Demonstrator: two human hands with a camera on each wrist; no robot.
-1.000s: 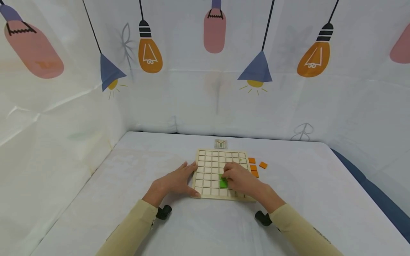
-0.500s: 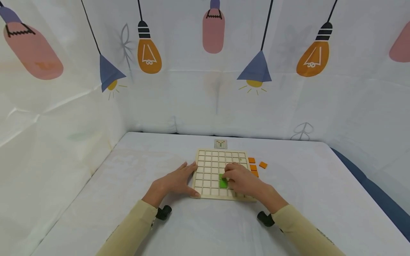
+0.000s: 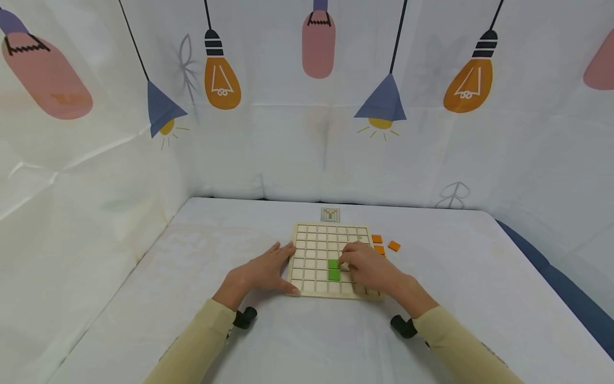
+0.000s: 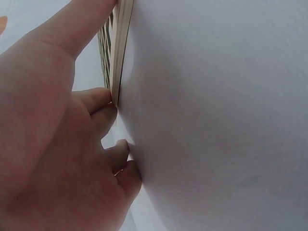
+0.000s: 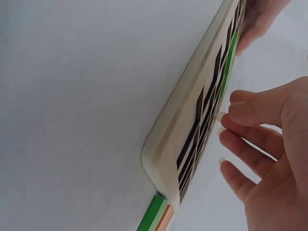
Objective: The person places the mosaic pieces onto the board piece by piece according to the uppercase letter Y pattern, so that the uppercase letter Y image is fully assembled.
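Board (image 3: 310, 255) on the table (image 3: 230, 229) is touched at its left edge by the left hand (image 3: 264, 272), spread wide; two green tiles (image 3: 333, 274) are seated in its grid, and beside them the right hand (image 3: 368, 266) is held loosely curled, fingers parted.

No words, numbers or brand names can be read in any view. On the right sleeve (image 3: 462, 344), thin dark marks can be seen, too small to be made out. On the card (image 3: 330, 215) beyond the board (image 3: 310, 255), a small grid pattern is shown, its details unreadable.
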